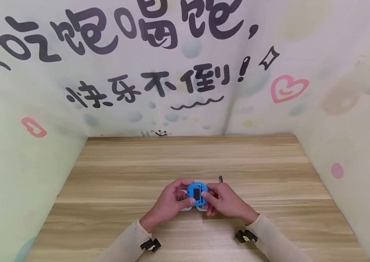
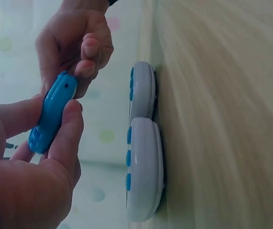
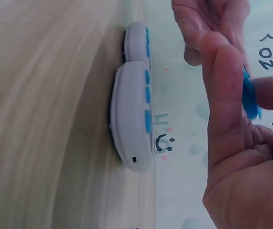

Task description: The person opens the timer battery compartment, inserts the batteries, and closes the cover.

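A small, rounded blue plastic device [image 1: 196, 194] with a dark rectangle on its upper face is held between both hands above the table. My left hand [image 1: 168, 202] pinches its left side, with the thumb on the lower edge. On the right side, my right hand [image 1: 225, 200] grips it with the thumb on the face. Edge-on, the blue device [image 2: 55, 112] appears between thumb and fingers in the left wrist view. In the right wrist view, fingers hide most of it. Below the hands lie two white devices with blue buttons, a nearer one [image 2: 145, 167] and a farther one [image 2: 143, 88].
A short dark stick-like object [image 1: 220, 179] lies just beyond my right hand; its kind is too small to tell. The wood-grain table [image 1: 185, 156] meets a printed wall [image 1: 185, 120] at the back, with pale walls at both sides.
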Tool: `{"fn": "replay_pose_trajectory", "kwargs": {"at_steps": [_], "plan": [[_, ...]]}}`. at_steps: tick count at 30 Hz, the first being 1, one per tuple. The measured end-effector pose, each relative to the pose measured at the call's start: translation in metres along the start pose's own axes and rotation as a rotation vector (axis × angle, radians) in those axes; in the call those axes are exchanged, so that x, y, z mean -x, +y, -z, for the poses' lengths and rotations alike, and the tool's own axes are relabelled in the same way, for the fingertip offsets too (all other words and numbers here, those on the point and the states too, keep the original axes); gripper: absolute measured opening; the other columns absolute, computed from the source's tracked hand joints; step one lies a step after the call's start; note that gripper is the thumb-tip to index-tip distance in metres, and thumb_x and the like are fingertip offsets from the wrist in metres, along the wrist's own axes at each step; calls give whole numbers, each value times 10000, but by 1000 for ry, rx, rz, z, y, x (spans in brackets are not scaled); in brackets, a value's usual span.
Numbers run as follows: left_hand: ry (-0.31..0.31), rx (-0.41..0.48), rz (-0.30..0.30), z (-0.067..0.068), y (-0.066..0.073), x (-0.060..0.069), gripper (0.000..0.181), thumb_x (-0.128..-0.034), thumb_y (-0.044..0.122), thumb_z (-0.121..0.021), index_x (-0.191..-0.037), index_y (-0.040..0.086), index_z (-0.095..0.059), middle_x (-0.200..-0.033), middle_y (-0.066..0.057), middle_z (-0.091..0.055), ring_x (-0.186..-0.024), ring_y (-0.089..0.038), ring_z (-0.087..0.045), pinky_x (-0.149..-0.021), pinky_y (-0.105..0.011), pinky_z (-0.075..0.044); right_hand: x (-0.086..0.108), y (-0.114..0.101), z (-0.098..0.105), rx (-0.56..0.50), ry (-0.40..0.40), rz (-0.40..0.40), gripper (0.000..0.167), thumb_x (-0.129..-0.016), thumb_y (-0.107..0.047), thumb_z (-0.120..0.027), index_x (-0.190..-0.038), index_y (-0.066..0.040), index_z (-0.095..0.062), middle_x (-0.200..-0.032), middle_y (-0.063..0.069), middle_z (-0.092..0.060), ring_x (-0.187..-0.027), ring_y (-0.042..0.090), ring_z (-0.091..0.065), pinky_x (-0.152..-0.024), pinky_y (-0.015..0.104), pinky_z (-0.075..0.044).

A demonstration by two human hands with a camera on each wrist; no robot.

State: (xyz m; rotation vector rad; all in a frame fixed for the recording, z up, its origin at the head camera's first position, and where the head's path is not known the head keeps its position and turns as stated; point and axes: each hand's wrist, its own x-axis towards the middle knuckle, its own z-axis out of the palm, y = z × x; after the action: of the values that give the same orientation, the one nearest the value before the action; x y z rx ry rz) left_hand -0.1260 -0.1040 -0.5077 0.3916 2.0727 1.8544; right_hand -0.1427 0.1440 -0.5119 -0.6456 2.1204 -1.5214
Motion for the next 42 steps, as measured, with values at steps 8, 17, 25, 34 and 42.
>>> {"fn": "replay_pose_trajectory", "kwargs": {"at_steps": [8,17,25,34,42], "plan": [[73,21,53,-4,-1,-1,503,-944,106,-807,-1404,111,-603,-1267,-173,-674,-895,-199,-694,-720,-210,-608,1,-2,-2,171,190,41,360,-1064,-232,-664,-1366,-39,-630,-751,58,-744,-570,149,-705,-500,312,-614],[127,-5,64,-1,-4,-2,529,-915,185,-852,-1389,159,-618,-1254,-141,-691,-856,-185,-695,-715,-231,-619,6,0,-3,177,280,121,328,-1035,-193,-705,-1344,-99,-649,-756,30,-742,-567,128,-701,-521,296,-627],[131,71,93,11,-7,-2,579,-918,171,-847,-1431,140,-583,-1273,-173,-671,-947,-204,-709,-812,-311,-673,17,8,16,55,272,40,336,-1046,-145,-680,-1362,-41,-635,-910,107,-694,-693,261,-761,-620,376,-674],[103,131,113,16,-6,1,574,-918,103,-834,-1427,94,-569,-1291,-214,-650,-972,-209,-716,-832,-344,-677,33,28,34,213,254,6,279,-1012,-82,-712,-1285,-49,-663,-878,39,-687,-703,164,-702,-606,261,-621],[87,142,110,18,-8,2,577,-923,103,-829,-1435,103,-562,-1303,-223,-649,-989,-222,-724,-833,-350,-678,44,42,44,231,208,-87,173,-1005,-68,-713,-1176,-83,-688,-903,21,-696,-748,122,-714,-658,261,-644]]}}
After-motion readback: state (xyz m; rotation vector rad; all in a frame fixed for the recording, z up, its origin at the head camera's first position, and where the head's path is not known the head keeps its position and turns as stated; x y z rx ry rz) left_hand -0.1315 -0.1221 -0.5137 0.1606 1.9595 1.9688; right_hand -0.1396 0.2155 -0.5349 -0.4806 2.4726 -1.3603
